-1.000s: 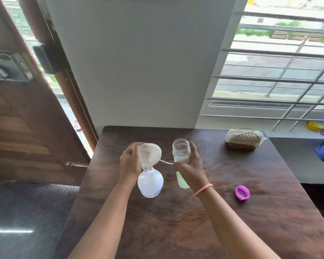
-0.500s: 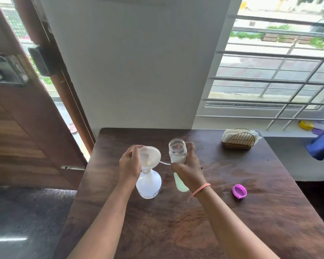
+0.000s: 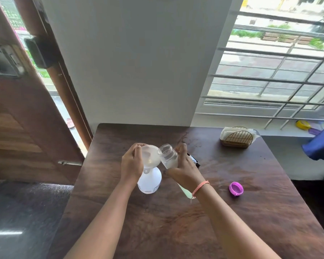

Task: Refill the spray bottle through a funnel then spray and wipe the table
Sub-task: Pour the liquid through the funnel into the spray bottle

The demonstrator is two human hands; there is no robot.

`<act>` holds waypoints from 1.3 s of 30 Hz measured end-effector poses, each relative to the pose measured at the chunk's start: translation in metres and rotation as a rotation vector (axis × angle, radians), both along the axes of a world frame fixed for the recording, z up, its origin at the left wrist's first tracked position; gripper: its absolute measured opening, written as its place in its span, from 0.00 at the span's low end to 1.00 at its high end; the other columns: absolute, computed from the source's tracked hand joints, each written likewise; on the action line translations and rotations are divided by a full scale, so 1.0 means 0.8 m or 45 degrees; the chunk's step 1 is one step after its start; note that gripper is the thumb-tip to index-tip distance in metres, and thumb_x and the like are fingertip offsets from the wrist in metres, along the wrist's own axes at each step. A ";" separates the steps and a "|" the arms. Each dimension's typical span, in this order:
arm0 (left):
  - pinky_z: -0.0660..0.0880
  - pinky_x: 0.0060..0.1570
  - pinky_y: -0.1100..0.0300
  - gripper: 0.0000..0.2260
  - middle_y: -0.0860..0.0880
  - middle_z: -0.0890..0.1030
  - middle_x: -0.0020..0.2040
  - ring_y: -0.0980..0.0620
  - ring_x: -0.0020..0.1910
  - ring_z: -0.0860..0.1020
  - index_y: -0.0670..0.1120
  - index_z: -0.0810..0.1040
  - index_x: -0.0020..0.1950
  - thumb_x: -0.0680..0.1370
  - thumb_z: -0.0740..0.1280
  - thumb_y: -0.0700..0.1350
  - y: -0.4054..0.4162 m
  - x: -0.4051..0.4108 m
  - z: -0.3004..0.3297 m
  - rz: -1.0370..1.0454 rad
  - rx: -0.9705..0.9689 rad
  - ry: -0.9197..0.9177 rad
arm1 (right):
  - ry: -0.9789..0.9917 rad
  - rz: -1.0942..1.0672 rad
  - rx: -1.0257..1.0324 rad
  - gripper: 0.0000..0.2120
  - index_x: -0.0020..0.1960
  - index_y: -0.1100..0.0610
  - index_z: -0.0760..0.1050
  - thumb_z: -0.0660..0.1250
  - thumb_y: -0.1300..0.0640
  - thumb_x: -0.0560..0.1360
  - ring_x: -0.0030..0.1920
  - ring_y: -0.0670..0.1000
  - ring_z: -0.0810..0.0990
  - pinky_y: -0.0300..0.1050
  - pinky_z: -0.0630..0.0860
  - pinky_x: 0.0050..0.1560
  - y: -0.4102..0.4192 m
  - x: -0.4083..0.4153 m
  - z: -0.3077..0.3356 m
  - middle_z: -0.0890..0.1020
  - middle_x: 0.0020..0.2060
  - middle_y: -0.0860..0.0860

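Observation:
A white spray bottle (image 3: 150, 181) without its head stands on the dark wooden table (image 3: 176, 230). A white funnel (image 3: 151, 156) sits in its neck, and my left hand (image 3: 131, 163) pinches the funnel's left rim. My right hand (image 3: 184, 170) grips a clear water bottle (image 3: 168, 157) with a pale green base, tilted with its open mouth over the funnel's right rim. A black object, possibly the spray head (image 3: 194, 160), lies just behind my right hand, partly hidden.
A purple cap (image 3: 236, 188) lies on the table to the right. A gold wire napkin holder (image 3: 237, 137) with white napkins stands at the back right. A wall and barred window lie behind the table, a wooden door to the left.
My right hand has tipped the water bottle from upright toward the funnel, bringing its mouth over the rim. My left hand has stayed on the funnel.

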State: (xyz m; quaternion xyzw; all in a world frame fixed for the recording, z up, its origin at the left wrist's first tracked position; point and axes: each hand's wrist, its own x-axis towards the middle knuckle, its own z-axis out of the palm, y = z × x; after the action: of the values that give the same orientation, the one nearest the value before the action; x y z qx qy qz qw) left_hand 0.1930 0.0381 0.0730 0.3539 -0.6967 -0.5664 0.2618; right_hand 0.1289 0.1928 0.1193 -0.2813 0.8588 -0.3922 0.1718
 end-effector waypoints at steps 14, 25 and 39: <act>0.74 0.46 0.60 0.18 0.56 0.85 0.45 0.58 0.46 0.79 0.51 0.84 0.43 0.75 0.54 0.49 -0.002 0.000 0.008 -0.139 0.116 0.125 | 0.042 0.025 0.085 0.22 0.50 0.54 0.58 0.69 0.61 0.64 0.30 0.48 0.68 0.47 0.68 0.33 0.008 -0.003 0.014 0.74 0.34 0.49; 0.74 0.40 0.61 0.20 0.52 0.85 0.48 0.54 0.45 0.80 0.49 0.85 0.50 0.78 0.52 0.48 -0.010 0.005 0.016 -0.300 0.329 0.070 | 0.111 0.046 0.128 0.22 0.48 0.49 0.63 0.71 0.59 0.61 0.35 0.55 0.75 0.54 0.76 0.36 0.001 -0.007 0.008 0.79 0.34 0.51; 0.75 0.46 0.53 0.23 0.48 0.85 0.45 0.48 0.46 0.81 0.49 0.84 0.44 0.75 0.51 0.57 -0.016 -0.007 0.002 -0.264 0.284 -0.022 | 0.237 0.087 0.308 0.22 0.50 0.46 0.63 0.70 0.56 0.61 0.40 0.56 0.74 0.49 0.75 0.39 0.004 -0.011 0.031 0.77 0.36 0.47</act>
State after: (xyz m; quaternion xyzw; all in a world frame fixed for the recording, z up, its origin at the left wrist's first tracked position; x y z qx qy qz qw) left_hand 0.1878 0.0255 0.0748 0.3117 -0.6646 -0.6612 0.1550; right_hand 0.1198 0.1963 0.1439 -0.3228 0.9019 -0.2519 0.1373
